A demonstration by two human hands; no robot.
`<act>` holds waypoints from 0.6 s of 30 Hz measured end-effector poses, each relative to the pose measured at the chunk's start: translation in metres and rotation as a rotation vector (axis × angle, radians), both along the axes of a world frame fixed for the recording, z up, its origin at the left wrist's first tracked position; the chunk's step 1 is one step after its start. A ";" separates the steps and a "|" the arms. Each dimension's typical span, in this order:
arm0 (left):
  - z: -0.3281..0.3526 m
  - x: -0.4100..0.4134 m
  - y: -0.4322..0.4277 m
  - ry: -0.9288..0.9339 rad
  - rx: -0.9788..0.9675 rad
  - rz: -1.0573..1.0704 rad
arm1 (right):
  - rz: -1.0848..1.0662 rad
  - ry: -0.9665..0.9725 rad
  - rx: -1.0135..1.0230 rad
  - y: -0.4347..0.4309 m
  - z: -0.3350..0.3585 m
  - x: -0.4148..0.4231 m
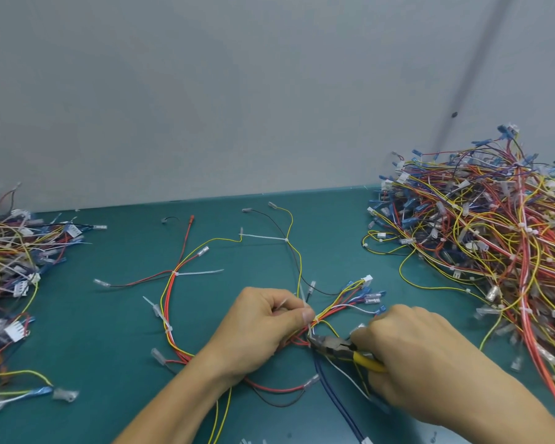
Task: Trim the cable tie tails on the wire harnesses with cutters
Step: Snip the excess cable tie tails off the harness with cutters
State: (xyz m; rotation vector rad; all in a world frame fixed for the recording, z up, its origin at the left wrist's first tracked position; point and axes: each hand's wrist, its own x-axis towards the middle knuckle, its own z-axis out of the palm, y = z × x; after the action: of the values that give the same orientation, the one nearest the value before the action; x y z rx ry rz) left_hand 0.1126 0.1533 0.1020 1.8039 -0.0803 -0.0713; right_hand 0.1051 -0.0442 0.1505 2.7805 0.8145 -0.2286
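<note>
A wire harness of red, yellow, black and blue wires lies spread on the green table. My left hand pinches its bundle beside a white cable tie. My right hand grips the yellow handles of the cutters. The dark jaws sit at that tie, just below my left thumb. Other white tie tails stick out from the harness: one at middle left, one further back, one on the left loop.
A large heap of harnesses fills the right side of the table. A smaller heap lies at the left edge. A grey wall stands behind the table. Loose clear terminals lie near the front left.
</note>
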 end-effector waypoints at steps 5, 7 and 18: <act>0.004 0.001 0.003 -0.002 -0.056 0.052 | -0.031 -0.007 0.033 -0.001 -0.004 0.004; 0.014 0.003 0.009 -0.007 -0.224 0.126 | -0.068 -0.044 0.078 -0.005 -0.004 0.006; 0.050 -0.020 0.053 0.009 -0.419 0.167 | -0.104 -0.186 0.469 -0.003 0.001 0.002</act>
State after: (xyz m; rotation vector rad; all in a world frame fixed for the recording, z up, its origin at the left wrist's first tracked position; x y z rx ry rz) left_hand 0.0929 0.2060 0.1520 1.3855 0.0588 0.0532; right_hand 0.1075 -0.0474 0.1512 3.2169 0.7562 0.2338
